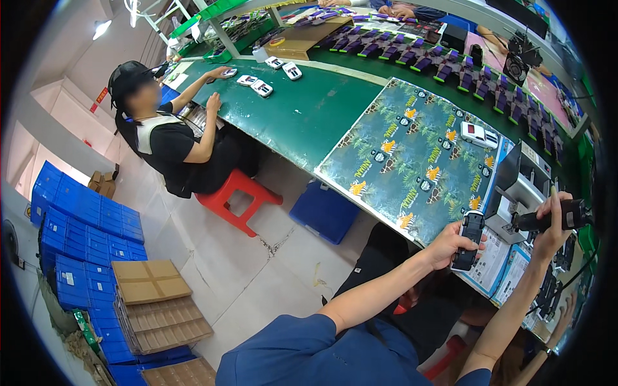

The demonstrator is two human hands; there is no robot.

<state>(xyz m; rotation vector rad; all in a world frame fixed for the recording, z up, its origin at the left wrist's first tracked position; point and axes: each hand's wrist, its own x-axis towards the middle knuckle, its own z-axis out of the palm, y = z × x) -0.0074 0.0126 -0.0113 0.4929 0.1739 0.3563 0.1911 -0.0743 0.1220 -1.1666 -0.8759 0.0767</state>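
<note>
My left hand point(444, 248) grips a toy car point(470, 237) turned over, its black underside facing up, just past the front edge of the bench mat. In my right hand point(551, 233) is a black cylindrical power screwdriver point(573, 214), held sideways with fingers wrapped round it. Its tip cannot be made out clearly and stands apart from the car. A white toy car point(478, 134) with dark stripes rests on the patterned mat point(386, 174). Between my hands lie printed sheets point(487, 260), and a grey-white device point(524, 183) stands beyond them.
Across the bench's left end, a co-worker point(170, 132) sits on a red stool point(238, 196) near several white toy cars point(261, 88). Purple-and-green parts line the green conveyor point(360, 59). Blue crates point(71, 238) and cardboard point(151, 281) fill the lower left floor. Another blue crate point(324, 211) sits under the bench.
</note>
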